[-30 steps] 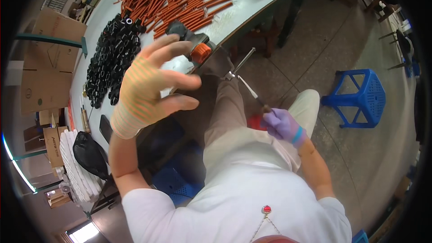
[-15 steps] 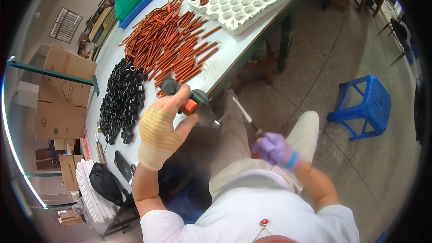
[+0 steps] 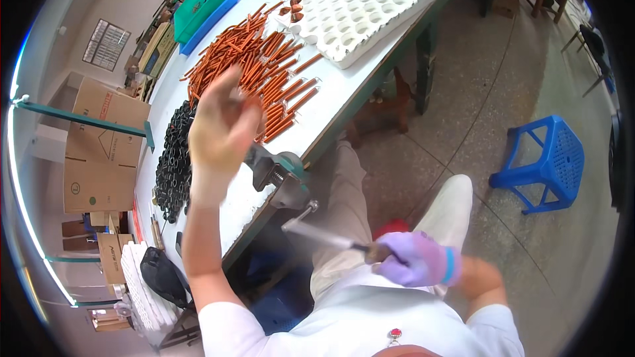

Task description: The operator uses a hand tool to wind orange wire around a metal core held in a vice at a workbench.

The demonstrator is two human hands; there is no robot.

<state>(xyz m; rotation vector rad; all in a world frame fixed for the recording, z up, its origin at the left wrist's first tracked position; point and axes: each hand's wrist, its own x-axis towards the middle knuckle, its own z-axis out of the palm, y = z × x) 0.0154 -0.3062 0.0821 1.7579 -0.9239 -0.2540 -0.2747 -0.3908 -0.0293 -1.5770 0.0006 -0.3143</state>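
My left hand, in a pale striped glove, is raised over the table beside the vise. It is smeared by motion, so whether anything sits between its fingers is unclear. A grey-green bench vise is fixed at the table edge, with no piece visible in its jaws. My right hand, in a purple glove with a blue cuff band, is closed round the dark handle of a long tool. Its narrow, pale blade is blurred and looks like a file or knife; it points left, below the vise.
Orange-copper rods are heaped beyond my left hand, next to black rings. A white tray with round holes lies at the far right, small copper pieces beside it. A blue stool stands on the floor.
My left hand has moved left and away from the vise, where it was at an orange piece. My right hand has come nearer my body, and the tool's blade has swung down to the left.
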